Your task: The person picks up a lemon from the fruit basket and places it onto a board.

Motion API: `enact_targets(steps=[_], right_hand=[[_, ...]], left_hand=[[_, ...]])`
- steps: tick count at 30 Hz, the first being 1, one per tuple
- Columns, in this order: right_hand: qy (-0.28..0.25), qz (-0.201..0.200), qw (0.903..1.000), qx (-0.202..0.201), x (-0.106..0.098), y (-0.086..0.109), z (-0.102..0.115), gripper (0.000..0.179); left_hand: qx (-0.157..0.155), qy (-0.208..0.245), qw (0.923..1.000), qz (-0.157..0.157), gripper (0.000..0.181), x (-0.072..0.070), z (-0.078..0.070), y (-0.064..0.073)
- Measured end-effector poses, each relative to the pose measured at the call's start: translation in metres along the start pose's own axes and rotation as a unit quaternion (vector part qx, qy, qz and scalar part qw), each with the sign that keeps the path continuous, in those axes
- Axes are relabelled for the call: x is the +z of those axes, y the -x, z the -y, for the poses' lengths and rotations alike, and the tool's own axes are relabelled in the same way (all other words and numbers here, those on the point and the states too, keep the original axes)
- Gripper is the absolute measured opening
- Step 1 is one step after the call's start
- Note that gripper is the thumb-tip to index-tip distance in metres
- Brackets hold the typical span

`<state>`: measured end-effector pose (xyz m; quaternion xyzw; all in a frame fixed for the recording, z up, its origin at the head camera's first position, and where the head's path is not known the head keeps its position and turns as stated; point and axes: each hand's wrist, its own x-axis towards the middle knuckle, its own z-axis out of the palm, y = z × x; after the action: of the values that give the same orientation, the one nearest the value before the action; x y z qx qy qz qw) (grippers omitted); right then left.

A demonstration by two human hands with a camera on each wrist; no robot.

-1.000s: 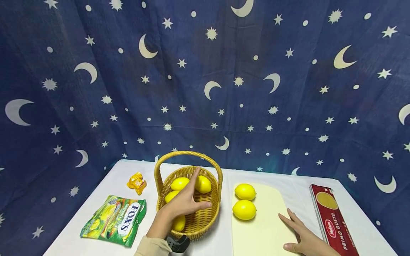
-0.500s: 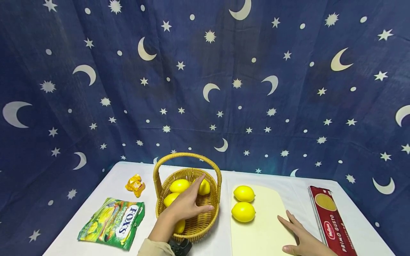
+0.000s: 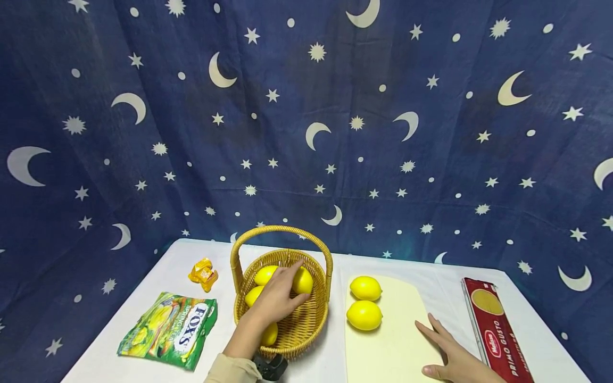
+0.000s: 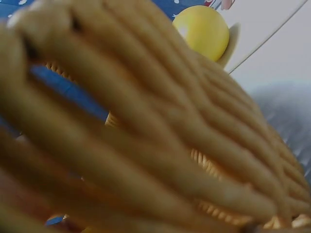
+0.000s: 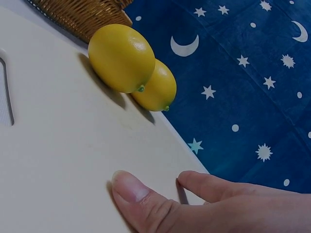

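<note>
In the head view my left hand (image 3: 275, 300) reaches into a wicker basket (image 3: 306, 332). Its thumb and index finger close around a lemon (image 3: 303, 281) at the basket's back right. Several other lemons, one of them a lemon (image 3: 265, 275) at the back left, lie beside and partly under that hand. Basket weave fills most of the left wrist view, hiding the fingers. My right hand (image 3: 452, 354) rests with spread fingers on the right edge of a cream cutting board (image 3: 392, 346). Two lemons lie on the board, a far lemon (image 3: 366, 288) and a near lemon (image 3: 364, 315).
Left of the basket lie a green Fox's candy bag (image 3: 170, 330) and orange-wrapped sweets (image 3: 204, 274). A red spaghetti pack (image 3: 498, 330) lies right of the board. The basket's tall handle (image 3: 280, 229) arches above its opening. A starry blue cloth (image 3: 306, 106) hangs behind the white table.
My left thumb has moved in toward the lemon at the back right of the basket, narrowing the gap to the index finger. My right hand stays on the board.
</note>
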<state>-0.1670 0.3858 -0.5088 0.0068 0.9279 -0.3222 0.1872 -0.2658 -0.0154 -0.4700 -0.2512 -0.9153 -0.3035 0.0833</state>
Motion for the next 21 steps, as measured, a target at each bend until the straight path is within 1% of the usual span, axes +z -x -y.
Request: enact_targets(steps=[3,6,13,17,21], right_hand=[[0.000,0.001,1.0000,0.007,-0.0001,-0.0005,-0.0009,0.103],[0.004,0.001,1.0000,0.004,0.0001,-0.0007,-0.0020,0.103],[0.002,0.002,1.0000,-0.003,-0.0003,-0.0025,-0.0008,0.101],[0.004,0.000,1.0000,-0.003,-0.0002,-0.0019,0.0000,0.102],[0.009,-0.001,0.9999,-0.005,0.0003,-0.0025,-0.0003,0.102]], left_hand=[[0.007,-0.013,0.9999,0.004,0.064,0.0005,0.0004,-0.0002],[0.011,-0.021,0.9997,0.008,0.059,0.0009,0.0004,-0.0002],[0.003,-0.033,0.9993,0.019,0.058,-0.0006,-0.0012,-0.0003],[0.011,-0.043,0.9987,0.026,0.056,-0.0022,-0.0022,0.0003],[0.018,-0.050,0.9980,0.033,0.050,-0.0027,-0.0024,0.0017]])
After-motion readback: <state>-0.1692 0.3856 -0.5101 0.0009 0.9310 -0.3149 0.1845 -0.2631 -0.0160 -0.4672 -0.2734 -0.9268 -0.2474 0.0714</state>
